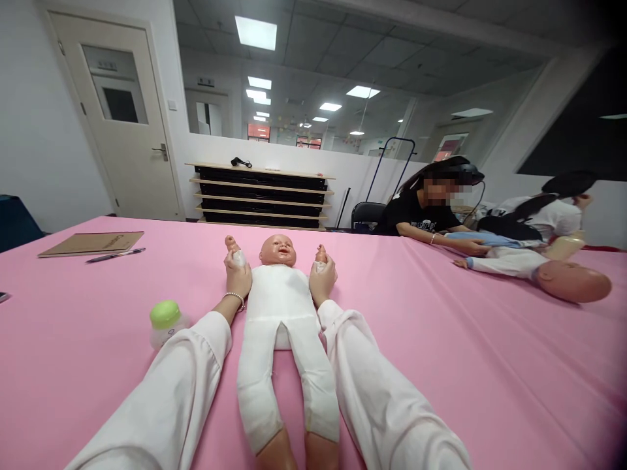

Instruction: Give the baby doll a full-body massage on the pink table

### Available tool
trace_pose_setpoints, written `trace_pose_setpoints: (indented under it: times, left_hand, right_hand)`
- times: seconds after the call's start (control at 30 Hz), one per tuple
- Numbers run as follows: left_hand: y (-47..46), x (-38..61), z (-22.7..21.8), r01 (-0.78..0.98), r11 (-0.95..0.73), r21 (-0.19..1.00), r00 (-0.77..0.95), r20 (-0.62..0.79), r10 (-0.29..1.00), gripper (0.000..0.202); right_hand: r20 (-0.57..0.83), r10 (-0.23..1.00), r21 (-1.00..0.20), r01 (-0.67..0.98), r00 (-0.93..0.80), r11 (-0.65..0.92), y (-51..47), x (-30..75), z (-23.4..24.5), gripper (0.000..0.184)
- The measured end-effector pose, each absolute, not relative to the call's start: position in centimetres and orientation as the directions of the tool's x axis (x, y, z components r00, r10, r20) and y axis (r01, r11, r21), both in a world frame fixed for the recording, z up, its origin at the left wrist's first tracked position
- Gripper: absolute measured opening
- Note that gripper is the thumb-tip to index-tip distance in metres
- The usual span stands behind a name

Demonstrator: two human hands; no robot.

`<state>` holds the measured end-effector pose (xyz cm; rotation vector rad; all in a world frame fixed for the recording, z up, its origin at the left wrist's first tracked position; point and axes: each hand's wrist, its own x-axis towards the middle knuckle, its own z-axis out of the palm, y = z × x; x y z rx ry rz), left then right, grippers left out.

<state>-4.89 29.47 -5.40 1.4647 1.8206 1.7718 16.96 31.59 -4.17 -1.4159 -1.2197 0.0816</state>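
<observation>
A baby doll (281, 300) with a white cloth body lies on its back on the pink-covered table (421, 339), head away from me and feet toward me. My left hand (238, 277) is closed around the doll's forearm on the left side, and the doll's small hand sticks up above my fingers. On the other side, my right hand (323, 279) grips the doll's other forearm in the same way. Both doll arms are bent upward beside its head. A jar with a green lid (165, 316) stands left of my left forearm, partly hidden by my sleeve.
A brown notebook (93, 243) and a pen (116, 255) lie at the far left. At the right, a person in black (421, 212) handles another doll (568, 277); a person in white (553, 215) sits beyond. A low shelf (262, 196) stands behind the table.
</observation>
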Motion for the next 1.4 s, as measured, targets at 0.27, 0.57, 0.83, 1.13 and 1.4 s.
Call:
trace_pose_setpoints:
  times: [0.27, 0.57, 0.83, 1.13, 1.4]
  left_hand:
    - [29.0, -5.2, -4.4, 0.682, -0.044, 0.730, -0.332, 0.363, 0.871, 0.048]
    - [29.5, -5.7, -5.1, 0.698, 0.069, 0.713, -0.364, 0.270, 0.891, 0.060]
    - [29.3, -5.6, -4.8, 0.693, 0.104, 0.714, -0.372, 0.230, 0.899, 0.059]
    - [29.1, -5.6, -4.7, 0.689, 0.085, 0.719, -0.358, 0.237, 0.903, 0.058]
    - [28.9, -5.8, -5.2, 0.540, -0.003, 0.842, -0.425, 0.276, 0.862, 0.060]
  right_hand:
    - [0.502, 0.782, -0.707, 0.695, 0.369, 0.126, 31.5, 17.1, -4.4, 0.046]
    - [0.367, 0.910, -0.781, 0.595, 0.193, 0.189, 32.7, 17.9, -5.3, 0.049]
    - [0.369, 0.924, -0.762, 0.602, 0.104, 0.237, 32.3, 18.1, -5.0, 0.049]
    - [0.345, 0.921, -0.781, 0.600, 0.183, 0.173, 32.3, 18.1, -5.2, 0.054]
    - [0.588, 0.781, -0.666, 0.674, 0.210, 0.320, 31.0, 17.5, -4.4, 0.055]
